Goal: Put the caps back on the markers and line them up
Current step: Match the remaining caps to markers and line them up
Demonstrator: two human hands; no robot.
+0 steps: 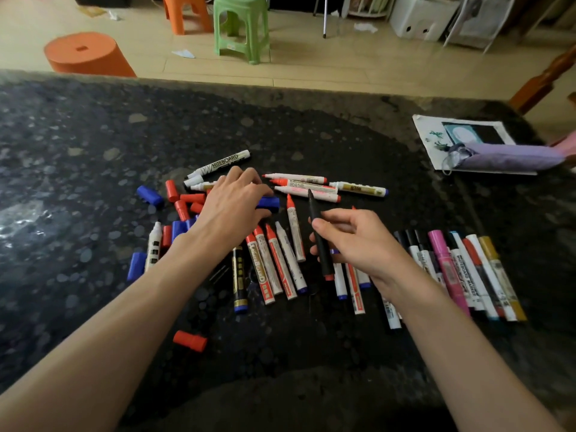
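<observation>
The right hand (358,241) pinches one black marker (321,244) between thumb and forefinger, its bare tip pointing away from the person and its red end toward them. The left hand (232,207) reaches forward with fingers curled over the end of a blue cap (269,203) on the dark table (78,145). Between the two hands five uncapped white markers (280,260) fan out, with one black-barrelled marker (240,279) at the left hand's wrist. Beyond the right hand's fingertips four more markers (311,186) lie crosswise. To the outer side of the right hand sits the row of capped markers (461,269) — about nine, side by side. To the outer side of the left hand lie about five red caps (182,202) and three more blue caps (150,195); one lone red cap (190,340) lies beside the left forearm.
</observation>
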